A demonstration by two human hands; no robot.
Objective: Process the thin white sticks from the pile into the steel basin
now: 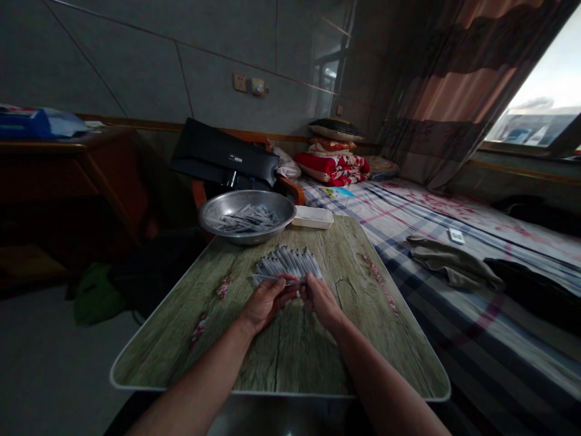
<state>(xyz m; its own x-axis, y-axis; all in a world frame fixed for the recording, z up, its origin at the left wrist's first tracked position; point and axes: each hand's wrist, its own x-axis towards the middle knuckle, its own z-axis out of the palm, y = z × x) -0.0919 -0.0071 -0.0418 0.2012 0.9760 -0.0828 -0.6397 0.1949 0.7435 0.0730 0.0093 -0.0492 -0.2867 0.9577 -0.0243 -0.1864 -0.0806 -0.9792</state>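
Note:
My left hand [267, 303] and my right hand [320, 298] meet over the middle of the table, with a slim, pale pen [263, 277] held level between them. The left fingers are closed around its middle. At its right end, the right fingers pinch it; what else they may hold is too small to tell. Just beyond my hands lies a fanned pile of similar clear pens [290, 260] with dark tips. Farther back, a wide metal bowl [213, 225] holds many more loose pale pieces like them.
A white plastic tray [318, 223] stands right of the bowl. The wood-patterned table [254, 369] has a pale rim. Behind it is a chair with a black case [222, 154]. A bed [436, 260] with clothes and a phone [456, 236] adjoins on the right.

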